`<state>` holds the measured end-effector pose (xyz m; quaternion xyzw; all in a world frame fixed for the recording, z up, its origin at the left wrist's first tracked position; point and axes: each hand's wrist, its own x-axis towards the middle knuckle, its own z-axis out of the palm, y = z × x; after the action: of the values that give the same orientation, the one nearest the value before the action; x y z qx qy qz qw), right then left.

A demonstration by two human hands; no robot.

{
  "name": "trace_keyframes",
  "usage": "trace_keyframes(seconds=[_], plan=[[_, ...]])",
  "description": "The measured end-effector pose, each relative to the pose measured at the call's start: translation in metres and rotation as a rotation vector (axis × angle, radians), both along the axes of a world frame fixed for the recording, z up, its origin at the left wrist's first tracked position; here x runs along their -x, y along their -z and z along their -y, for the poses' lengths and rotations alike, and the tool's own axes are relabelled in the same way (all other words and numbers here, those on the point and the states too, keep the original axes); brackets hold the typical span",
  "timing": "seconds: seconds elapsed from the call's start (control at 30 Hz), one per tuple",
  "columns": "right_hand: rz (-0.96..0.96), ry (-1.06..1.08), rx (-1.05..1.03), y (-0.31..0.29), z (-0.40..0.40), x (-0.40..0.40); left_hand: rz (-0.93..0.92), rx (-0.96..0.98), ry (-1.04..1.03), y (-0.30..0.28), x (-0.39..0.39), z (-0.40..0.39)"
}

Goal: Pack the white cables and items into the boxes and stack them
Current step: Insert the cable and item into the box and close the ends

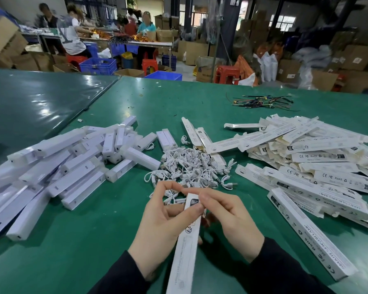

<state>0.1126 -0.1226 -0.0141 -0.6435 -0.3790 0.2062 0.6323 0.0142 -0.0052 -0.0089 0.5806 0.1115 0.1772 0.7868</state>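
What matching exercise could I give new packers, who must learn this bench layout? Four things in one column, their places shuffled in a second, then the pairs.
Things:
1. white lamp bars
2. white cables
3. flat printed boxes
4. coloured wires

Places:
A. far side of the green table, beyond the boxes
B. heaped on the left
C. middle pile, just beyond the hands
D. spread on the right

Pairs: 1-B, 2-C, 3-D, 4-A

The left hand and right hand both hold one long box at its top end.
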Motion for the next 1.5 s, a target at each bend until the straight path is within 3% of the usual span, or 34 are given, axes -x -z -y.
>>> trace_keyframes(seconds=[0.13,0.2,0.27,0.33,0.4,0.47,0.6,0.7,0.83,0.9,1.03,1.13,1.2,1.33,1.5], plan=[[-0.506,0.014,-0.078,-0.006,-0.015,-0.008,0.021,-0.152,-0.089,-0.004,0.001,0.000],[-0.588,0.049,-0.061,-0.013,-0.025,-0.017,0.041,-0.435,-0.192,-0.003,0.005,-0.006],[-0.542,0.027,0.030,-0.023,-0.036,-0.024,0.082,-0.917,-0.314,-0.002,0.009,-0.015],[-0.500,-0.053,0.120,-0.030,-0.050,-0.031,0.137,-1.254,-0.354,0.001,0.008,-0.021],[-0.446,-0.150,0.166,-0.036,-0.069,-0.032,0.193,-1.404,-0.352,0.004,0.004,-0.024],[-0.250,-0.149,0.247,-0.035,-0.089,-0.035,0.256,-1.482,-0.427,0.007,0.002,-0.026],[0.193,0.016,0.156,-0.027,-0.127,-0.045,0.288,-1.399,-0.615,0.012,0.004,-0.037],[0.565,0.048,0.326,-0.021,-0.152,-0.057,0.163,-1.240,-0.616,0.005,0.010,-0.041],[0.777,-0.106,0.723,-0.008,-0.180,-0.062,-0.129,-1.165,-0.538,-0.001,0.012,-0.040],[0.796,-0.091,0.701,-0.004,-0.177,-0.057,-0.176,-1.048,-0.498,0.002,0.010,-0.040],[0.446,0.167,0.236,-0.022,-0.140,-0.054,-0.154,-0.635,-0.358,0.003,0.007,-0.040],[-0.258,0.187,-0.191,-0.048,-0.094,-0.055,-0.202,-0.328,-0.193,0.003,0.005,-0.037],[-0.518,0.121,-0.375,-0.055,-0.057,-0.055,-0.204,-0.228,-0.075,0.003,0.003,-0.033],[-0.581,0.082,-0.337,-0.048,-0.013,-0.039,-0.137,-0.191,0.130,0.006,0.002,-0.020],[-0.692,0.133,-0.331,-0.035,-0.009,-0.033,-0.061,-0.204,0.186,0.009,0.003,-0.010]])
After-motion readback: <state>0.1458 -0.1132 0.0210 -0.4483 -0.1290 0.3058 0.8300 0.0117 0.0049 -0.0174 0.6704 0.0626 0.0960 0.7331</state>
